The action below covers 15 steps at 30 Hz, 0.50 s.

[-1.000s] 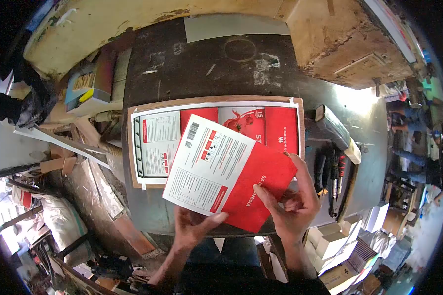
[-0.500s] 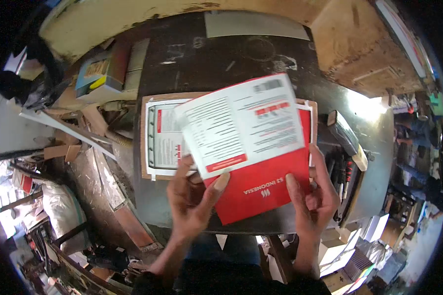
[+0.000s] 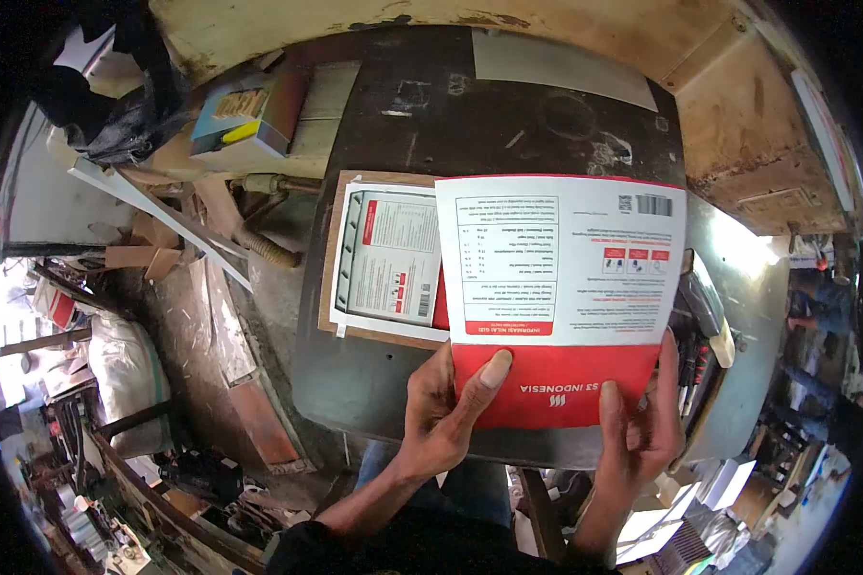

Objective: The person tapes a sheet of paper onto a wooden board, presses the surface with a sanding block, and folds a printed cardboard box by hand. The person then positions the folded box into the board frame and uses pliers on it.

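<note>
A red and white printed card (image 3: pixel 556 259) is held up over the bench, its print upside down to me. My left hand (image 3: pixel 443 407) grips its lower left part, thumb on the red band and fingers behind. My right hand (image 3: pixel 641 417) pinches the lower right part the same way. Behind the card lies a wooden-edged board (image 3: pixel 331 278) with a metal frame around a printed sheet (image 3: pixel 389 257). The card hides the board's right part.
On the dark bench (image 3: pixel 374 125), a wooden-handled tool (image 3: pixel 705 302) lies right of the card, beside red-handled tools (image 3: pixel 697 369). A box with a yellow item (image 3: pixel 249 120) stands at the upper left. Boxes and people's legs are at the right.
The card has turned from a slant to nearly square and come up flat before me, both hands still on it. The view has shifted, so the bench sits further right.
</note>
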Available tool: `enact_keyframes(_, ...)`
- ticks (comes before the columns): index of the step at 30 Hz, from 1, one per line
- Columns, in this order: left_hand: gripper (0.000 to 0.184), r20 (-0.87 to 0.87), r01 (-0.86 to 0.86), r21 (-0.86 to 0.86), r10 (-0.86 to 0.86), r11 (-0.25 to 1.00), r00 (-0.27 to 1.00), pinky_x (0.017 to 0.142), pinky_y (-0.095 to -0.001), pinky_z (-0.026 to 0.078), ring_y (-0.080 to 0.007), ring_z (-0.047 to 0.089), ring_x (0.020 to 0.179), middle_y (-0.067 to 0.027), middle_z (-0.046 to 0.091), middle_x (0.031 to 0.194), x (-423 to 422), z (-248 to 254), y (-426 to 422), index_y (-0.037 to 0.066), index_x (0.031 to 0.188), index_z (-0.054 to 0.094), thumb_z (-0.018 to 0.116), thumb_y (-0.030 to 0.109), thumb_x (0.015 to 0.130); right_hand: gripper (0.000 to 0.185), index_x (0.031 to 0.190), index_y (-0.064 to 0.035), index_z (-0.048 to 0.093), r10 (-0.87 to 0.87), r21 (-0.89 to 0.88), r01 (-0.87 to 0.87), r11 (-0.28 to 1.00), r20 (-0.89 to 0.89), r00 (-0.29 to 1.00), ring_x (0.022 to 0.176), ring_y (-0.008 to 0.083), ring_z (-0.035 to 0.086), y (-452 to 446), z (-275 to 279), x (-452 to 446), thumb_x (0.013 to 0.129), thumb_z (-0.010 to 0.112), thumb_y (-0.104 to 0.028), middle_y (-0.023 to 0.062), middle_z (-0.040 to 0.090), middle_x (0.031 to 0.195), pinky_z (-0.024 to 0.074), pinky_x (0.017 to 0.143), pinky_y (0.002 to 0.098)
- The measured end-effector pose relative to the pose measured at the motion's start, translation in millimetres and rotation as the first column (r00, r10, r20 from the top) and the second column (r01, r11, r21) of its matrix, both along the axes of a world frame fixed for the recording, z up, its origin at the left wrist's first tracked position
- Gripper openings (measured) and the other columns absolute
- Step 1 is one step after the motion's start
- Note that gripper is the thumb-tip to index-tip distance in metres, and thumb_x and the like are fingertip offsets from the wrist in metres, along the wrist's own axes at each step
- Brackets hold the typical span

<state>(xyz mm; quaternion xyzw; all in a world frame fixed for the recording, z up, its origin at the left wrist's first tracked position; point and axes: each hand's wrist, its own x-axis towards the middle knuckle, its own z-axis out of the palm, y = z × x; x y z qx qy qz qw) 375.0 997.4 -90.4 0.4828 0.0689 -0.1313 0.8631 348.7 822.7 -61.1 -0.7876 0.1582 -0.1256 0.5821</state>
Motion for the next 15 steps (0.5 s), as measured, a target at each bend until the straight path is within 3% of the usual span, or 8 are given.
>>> enact_keyframes(4,0.033,0.002,0.028,-0.015,-0.027,1.000,1.000,0.092,-0.0301,0.050,-0.0119,0.061,0.103,-0.0116,0.067,0.114,-1,6,6,-0.005,0.127,0.056,0.057,0.019,0.104,0.065,0.147,0.0087,0.038,-0.009,0.008,0.009,1.000,0.069,0.998,0.118,0.0277,0.060,4,2,-7,0.089,0.067,0.000,0.0265,0.058,0.134,0.0492,0.098,0.0389)
enact_keyframes(6,0.032,0.028,0.089,0.057,-0.091,0.994,0.995,0.091,-0.0298,0.050,-0.0119,0.062,0.102,-0.0111,0.068,0.113,0,9,10,-0.005,0.126,0.056,0.056,0.018,0.104,0.066,0.147,0.0102,0.037,-0.026,-0.004,0.026,1.000,0.061,0.998,0.119,0.0289,0.060,3,2,-10,0.089,0.066,0.000,0.0279,0.058,0.134,0.0489,0.099,0.0408)
enact_keyframes(9,0.032,0.028,0.070,0.001,-0.070,0.998,0.997,0.090,-0.0295,0.050,-0.0120,0.062,0.101,-0.0114,0.068,0.114,-2,8,9,-0.005,0.126,0.057,0.056,0.018,0.104,0.067,0.147,0.0101,0.037,0.003,-0.006,-0.002,1.000,0.109,0.994,0.119,0.0286,0.060,0,1,-13,0.088,0.067,0.000,0.0274,0.059,0.133,0.0486,0.100,0.0406)
enact_keyframes(13,0.034,0.029,0.084,0.031,-0.085,0.996,0.996,0.089,-0.0288,0.050,-0.0113,0.062,0.099,-0.0103,0.068,0.111,-2,10,13,-0.004,0.128,0.056,0.055,0.020,0.104,0.068,0.147,0.0101,0.038,-0.036,-0.020,0.037,0.999,0.070,0.997,0.118,0.0279,0.060,6,8,-13,0.087,0.067,0.000,0.0269,0.059,0.132,0.0491,0.099,0.0405)
enact_keyframes(15,0.037,-0.072,0.113,-0.069,-0.118,0.991,0.990,0.089,-0.0290,0.050,-0.0104,0.061,0.098,-0.0095,0.066,0.109,-2,9,15,-0.005,0.130,0.053,0.053,0.022,0.105,0.069,0.147,0.0088,0.039,-0.057,0.011,0.057,0.998,0.076,0.995,0.117,0.0271,0.061,8,9,-10,0.085,0.068,0.000,0.0254,0.059,0.133,0.0494,0.098,0.0392)
